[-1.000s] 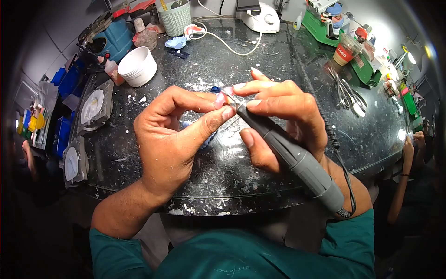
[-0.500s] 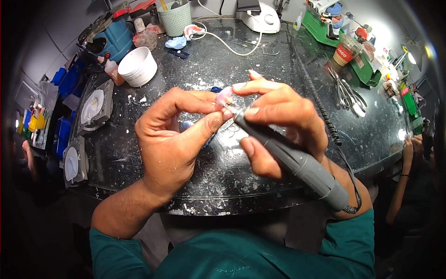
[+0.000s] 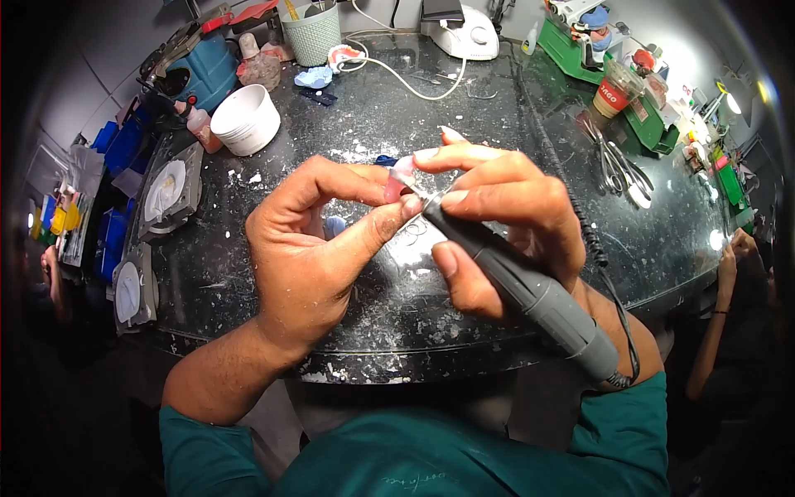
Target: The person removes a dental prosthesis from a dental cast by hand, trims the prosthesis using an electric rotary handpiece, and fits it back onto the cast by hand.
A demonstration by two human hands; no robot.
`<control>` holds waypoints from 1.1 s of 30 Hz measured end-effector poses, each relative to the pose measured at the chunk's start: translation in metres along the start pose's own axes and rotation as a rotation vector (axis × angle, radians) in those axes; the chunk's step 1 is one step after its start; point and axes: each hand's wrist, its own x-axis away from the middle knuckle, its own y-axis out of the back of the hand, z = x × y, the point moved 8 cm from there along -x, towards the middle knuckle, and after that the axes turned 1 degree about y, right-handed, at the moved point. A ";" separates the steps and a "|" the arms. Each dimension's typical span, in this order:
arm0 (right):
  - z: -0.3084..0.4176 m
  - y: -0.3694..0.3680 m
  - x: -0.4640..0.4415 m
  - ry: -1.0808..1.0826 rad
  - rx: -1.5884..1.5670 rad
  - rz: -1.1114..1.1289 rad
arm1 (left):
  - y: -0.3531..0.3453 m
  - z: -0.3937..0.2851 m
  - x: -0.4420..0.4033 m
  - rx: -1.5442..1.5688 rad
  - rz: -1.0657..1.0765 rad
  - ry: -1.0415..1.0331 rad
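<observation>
Between the thumb and fingers of my left hand [image 3: 310, 236] is a small pink denture piece [image 3: 399, 184], partly hidden by the fingertips. My right hand [image 3: 517, 219] grips a dark grey rotary handpiece [image 3: 530, 290], its fingers around the narrow front end. The handpiece points up and to the left, and its thin metal bit reaches the pink piece; exact contact is too small to make out. My right index fingertip rests at the upper right of the piece. A coiled cord [image 3: 592, 240] runs from the handpiece's rear end past my right hand.
A white tub [image 3: 246, 121] stands at the left, near a blue machine [image 3: 199, 74]. At the back are a woven cup [image 3: 312, 37] and a white control unit [image 3: 468, 35]. Scissors [image 3: 617, 170] lie at the right. White debris dots the black bench [image 3: 414, 323].
The pink piece has turned in my left fingers and shows a different face. The handpiece has shifted slightly down, with my right hand following it.
</observation>
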 end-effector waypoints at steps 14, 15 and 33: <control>0.000 -0.002 0.000 0.030 0.045 0.062 | -0.001 0.003 0.001 0.107 -0.005 0.072; 0.001 -0.002 -0.001 0.043 0.055 0.083 | 0.000 0.002 0.001 0.090 -0.011 0.075; 0.003 -0.005 -0.004 0.081 0.059 0.183 | 0.001 0.004 0.001 0.118 0.000 0.097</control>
